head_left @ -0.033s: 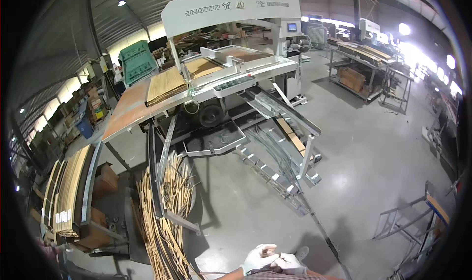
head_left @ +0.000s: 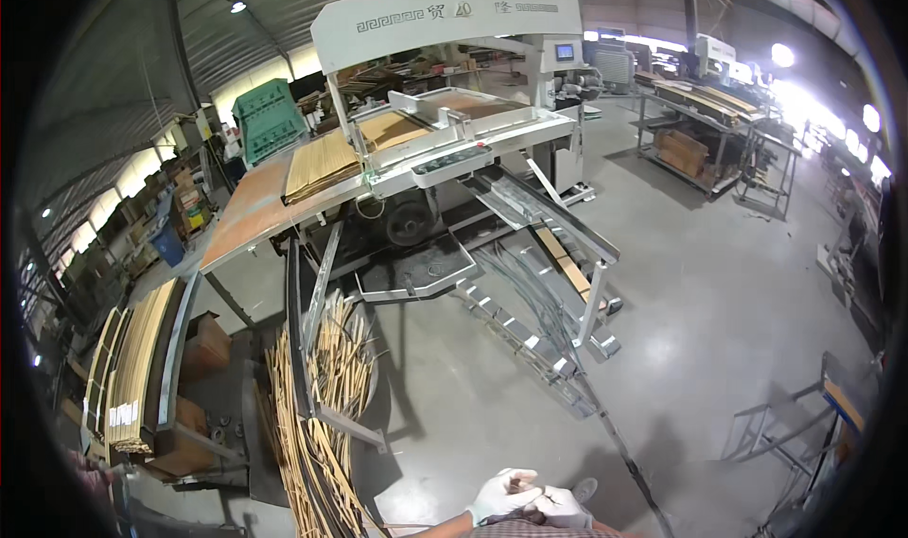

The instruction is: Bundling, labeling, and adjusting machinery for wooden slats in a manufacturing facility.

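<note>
Both hands wear white gloves and meet in front of my body at the bottom of the view. My left hand (head_left: 504, 496) has its fingers curled toward the other hand. Close against it is my right hand (head_left: 564, 509), its fingers also bent inward. Whatever is between the fingertips, if anything, is too small to make out. To the left of the hands, a heap of thin wooden strips (head_left: 324, 415) lies by a dark metal rail (head_left: 301, 349). Ahead stands a large white machine (head_left: 445, 27) with a stack of thin wooden boards (head_left: 322, 166) on its table (head_left: 248, 212).
Bundled wooden slats (head_left: 137, 368) lie on a rack at the left. A slanted chute (head_left: 530, 212) and a low metal track (head_left: 515, 335) reach toward me across the grey floor, with a dark cable (head_left: 619, 448). A metal stand (head_left: 780, 425) is at right; a loaded cart (head_left: 695, 131) stands farther back.
</note>
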A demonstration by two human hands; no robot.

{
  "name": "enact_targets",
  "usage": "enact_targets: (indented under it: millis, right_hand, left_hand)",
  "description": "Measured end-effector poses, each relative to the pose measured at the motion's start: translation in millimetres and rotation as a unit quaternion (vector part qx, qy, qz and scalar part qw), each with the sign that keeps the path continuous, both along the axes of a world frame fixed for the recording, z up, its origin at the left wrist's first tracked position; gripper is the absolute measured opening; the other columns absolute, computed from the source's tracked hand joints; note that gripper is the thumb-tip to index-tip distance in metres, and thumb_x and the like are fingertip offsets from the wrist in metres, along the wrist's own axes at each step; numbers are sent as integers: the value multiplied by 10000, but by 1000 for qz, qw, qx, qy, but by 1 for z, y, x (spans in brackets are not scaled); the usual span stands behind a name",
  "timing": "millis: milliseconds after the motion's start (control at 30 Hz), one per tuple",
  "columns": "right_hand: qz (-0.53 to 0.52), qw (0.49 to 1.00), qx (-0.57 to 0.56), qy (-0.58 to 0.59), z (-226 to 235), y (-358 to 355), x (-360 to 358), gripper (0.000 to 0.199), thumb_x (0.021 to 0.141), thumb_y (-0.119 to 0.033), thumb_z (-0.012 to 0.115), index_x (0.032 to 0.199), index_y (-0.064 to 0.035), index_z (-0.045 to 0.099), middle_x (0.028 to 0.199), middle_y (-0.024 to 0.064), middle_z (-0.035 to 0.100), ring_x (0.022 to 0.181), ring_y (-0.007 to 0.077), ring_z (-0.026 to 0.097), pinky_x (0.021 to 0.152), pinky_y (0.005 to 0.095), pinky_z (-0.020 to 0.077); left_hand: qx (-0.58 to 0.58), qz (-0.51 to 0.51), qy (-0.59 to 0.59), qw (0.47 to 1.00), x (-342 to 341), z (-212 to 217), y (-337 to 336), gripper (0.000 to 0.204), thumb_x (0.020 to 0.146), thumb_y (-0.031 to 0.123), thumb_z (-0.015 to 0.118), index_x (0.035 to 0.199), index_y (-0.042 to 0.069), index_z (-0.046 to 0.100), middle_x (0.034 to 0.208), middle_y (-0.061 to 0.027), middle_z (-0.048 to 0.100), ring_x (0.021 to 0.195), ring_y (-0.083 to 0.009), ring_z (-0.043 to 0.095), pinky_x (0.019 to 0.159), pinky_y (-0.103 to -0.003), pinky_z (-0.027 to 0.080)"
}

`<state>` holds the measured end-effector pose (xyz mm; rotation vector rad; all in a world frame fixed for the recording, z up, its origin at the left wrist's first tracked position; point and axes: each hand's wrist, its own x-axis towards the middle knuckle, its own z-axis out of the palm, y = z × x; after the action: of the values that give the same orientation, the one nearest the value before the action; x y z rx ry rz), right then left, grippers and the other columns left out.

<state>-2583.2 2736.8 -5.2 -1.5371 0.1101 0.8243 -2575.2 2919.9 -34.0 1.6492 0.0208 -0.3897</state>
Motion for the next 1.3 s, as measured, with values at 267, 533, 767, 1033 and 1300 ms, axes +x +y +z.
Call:
enact_targets:
  millis: [267,533,767,1033,1300]
  right_hand:
    - [-138,961,78,-225,-72,-174,119,206,978,-204,568,882,-56,673,762,32,646,565,96,529,508,245,416]
    - [-300,864,401,-45,-3,-284,261,405,1015,-233,497,1391,-89,457,858,93,614,606,155,500,545,304,420]
    - [-354,808,470,-33,32,-381,389,362,1034,-268,410,1361,-125,470,893,98,606,707,186,541,644,321,456]
    - [-306,741,597,-18,-41,-555,517,393,985,-127,521,1331,53,471,1083,169,639,961,278,668,847,352,570]
    - [-132,640,756,-35,43,-734,801,750,958,-239,632,1562,-144,197,1402,167,518,1141,232,578,851,345,518]
  left_hand:
    - [-152,-70,64,984,155,4,-181,185,922,152,699,1061,45,640,911,15,652,836,-63,597,776,-233,500]
    - [94,-122,-285,946,277,-34,-278,1190,635,418,904,1505,-20,219,1454,-216,352,1384,-378,325,1150,-467,307]
    - [49,-183,-342,921,437,3,-414,1167,573,367,943,1461,-27,297,1376,-216,434,1301,-341,446,1073,-417,398]
    - [-265,-418,7,869,591,-12,-590,740,878,131,699,1502,43,310,1362,-54,496,1236,-145,486,1063,-295,377]
    - [-266,-379,154,873,806,-39,-768,665,910,113,662,1488,40,340,1328,-48,528,1206,-132,507,1044,-282,392]
